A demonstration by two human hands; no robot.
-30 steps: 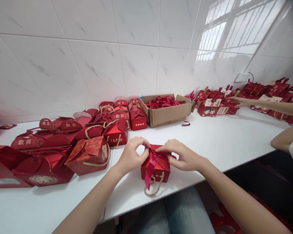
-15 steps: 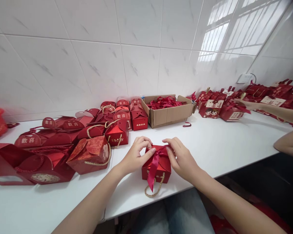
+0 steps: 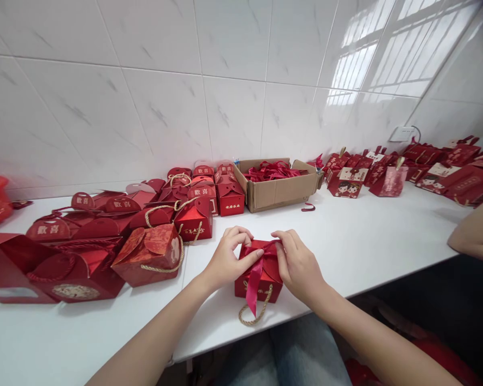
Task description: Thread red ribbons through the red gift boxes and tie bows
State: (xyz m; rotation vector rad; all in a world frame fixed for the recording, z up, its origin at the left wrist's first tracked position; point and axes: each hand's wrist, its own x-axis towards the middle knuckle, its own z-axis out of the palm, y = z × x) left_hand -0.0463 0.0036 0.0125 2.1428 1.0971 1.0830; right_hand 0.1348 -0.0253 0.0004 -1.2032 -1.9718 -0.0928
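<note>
A small red gift box (image 3: 245,287) stands upright near the table's front edge, between my two hands. Across its top runs a dark pink satin ribbon (image 3: 254,284), one tail hanging down the front. My left hand (image 3: 232,258) is closed on the ribbon, its thumb pressed at the crossing on the lid. On the box's right, my right hand (image 3: 298,264) pinches the ribbon between thumb and fingers. A twisted gold cord handle (image 3: 254,323) droops from the front onto the table.
Several red gift boxes (image 3: 147,256) crowd the left side. Behind, a cardboard box (image 3: 276,194) holds loose ribbons (image 3: 273,170). More decorated boxes (image 3: 348,182) line the right, near another person's arm (image 3: 473,228). A ribbon scrap (image 3: 308,207) lies on the white table (image 3: 370,236).
My left thumb has moved slightly right over the ribbon crossing. At the right, the other person's hand and the ribboned box it touched have left their spot; a pinkish box now shows there.
</note>
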